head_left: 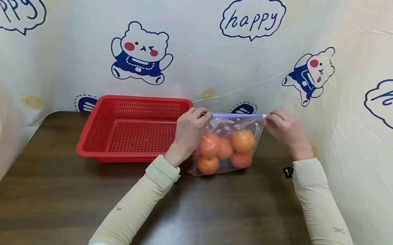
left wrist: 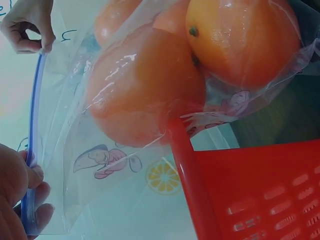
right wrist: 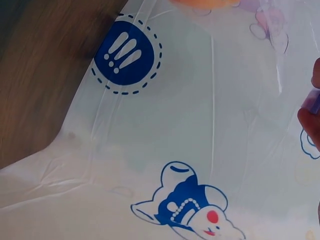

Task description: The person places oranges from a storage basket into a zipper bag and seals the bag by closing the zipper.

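Note:
A clear zip bag (head_left: pixel 227 123) with faint printed figures is held upright, its bottom close over the tabletop. Inside it are several oranges (head_left: pixel 243 140), large in the left wrist view. A purple-blue zip strip (head_left: pixel 238 116) runs along its top edge. My left hand (head_left: pixel 189 132) pinches the strip's left end between thumb and fingers, as the left wrist view shows (left wrist: pixel 17 192). At the other end, my right hand (head_left: pixel 286 129) pinches the top corner, where a small white bit shows at the fingertips. Only part of that hand (right wrist: pixel 311 120) appears in the right wrist view.
Just left of the bag stands a red perforated plastic basket (head_left: pixel 86 140) with nothing in it; its rim (left wrist: pixel 187 180) overlaps the bag in the left wrist view. The dark wooden table (head_left: pixel 212 221) meets printed cloth walls (head_left: pixel 202 27) at the back and sides.

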`<state>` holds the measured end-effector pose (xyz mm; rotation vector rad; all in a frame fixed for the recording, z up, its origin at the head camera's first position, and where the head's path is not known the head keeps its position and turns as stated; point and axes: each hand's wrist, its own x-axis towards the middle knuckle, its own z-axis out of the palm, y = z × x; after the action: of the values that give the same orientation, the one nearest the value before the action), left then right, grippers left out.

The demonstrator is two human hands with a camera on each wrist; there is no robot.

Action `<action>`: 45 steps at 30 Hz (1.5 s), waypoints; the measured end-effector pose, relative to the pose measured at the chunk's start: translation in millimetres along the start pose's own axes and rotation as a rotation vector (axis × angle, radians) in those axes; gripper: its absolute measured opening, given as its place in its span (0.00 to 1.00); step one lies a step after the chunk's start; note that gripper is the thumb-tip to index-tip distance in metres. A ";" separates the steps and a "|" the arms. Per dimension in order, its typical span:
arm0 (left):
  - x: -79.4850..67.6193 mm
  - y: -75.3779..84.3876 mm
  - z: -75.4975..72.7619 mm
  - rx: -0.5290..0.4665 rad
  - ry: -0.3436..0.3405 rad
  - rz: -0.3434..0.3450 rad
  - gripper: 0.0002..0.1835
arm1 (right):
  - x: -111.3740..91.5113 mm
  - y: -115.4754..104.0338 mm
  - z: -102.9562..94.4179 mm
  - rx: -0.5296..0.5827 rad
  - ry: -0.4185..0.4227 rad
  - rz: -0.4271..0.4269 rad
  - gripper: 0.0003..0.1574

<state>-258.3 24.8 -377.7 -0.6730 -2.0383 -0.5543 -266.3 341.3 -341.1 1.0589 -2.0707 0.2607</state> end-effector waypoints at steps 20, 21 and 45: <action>2.3 -9.8 -2.7 -0.314 -0.045 -0.136 0.09 | -13.4 11.9 -8.5 0.151 0.072 0.232 0.03; 0.8 -11.7 -3.2 -0.389 -0.048 -0.181 0.10 | -15.8 11.3 -6.4 0.175 0.092 0.273 0.06; -27.1 -40.0 -2.7 -1.041 -0.124 -0.793 0.11 | -27.0 -13.6 51.0 1.039 0.533 1.011 0.15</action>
<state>-270.2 -13.6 -404.5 -0.4175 -1.9871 -2.1504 -274.6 323.8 -397.1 0.2325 -1.7359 2.0173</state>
